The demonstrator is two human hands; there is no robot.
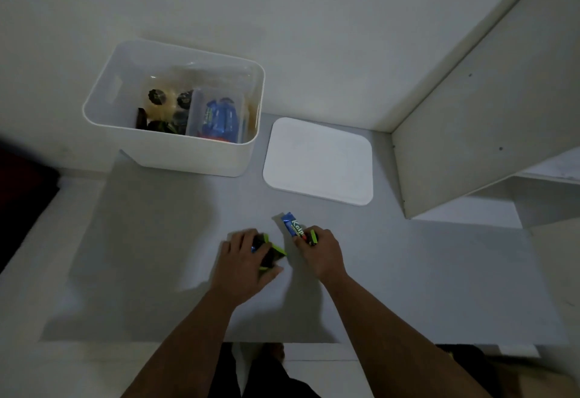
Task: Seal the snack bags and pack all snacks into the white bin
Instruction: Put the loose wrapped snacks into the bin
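- The white bin (175,105) is sitting at the back of the gray tabletop (157,256), holding a clear bag (216,118) of blue packs plus dark wrapped snacks (160,99) on its left side.
- The lid (318,160) is lying flat just right of the bin.
- The left hand (243,261) is curling its grip round black-and-green packs (271,251) down on the tabletop.
- The right hand (320,251) is pinching a blue bar (292,225) together with a green-edged pack (313,237).
- A white shelf unit (477,134) is standing off to the right.
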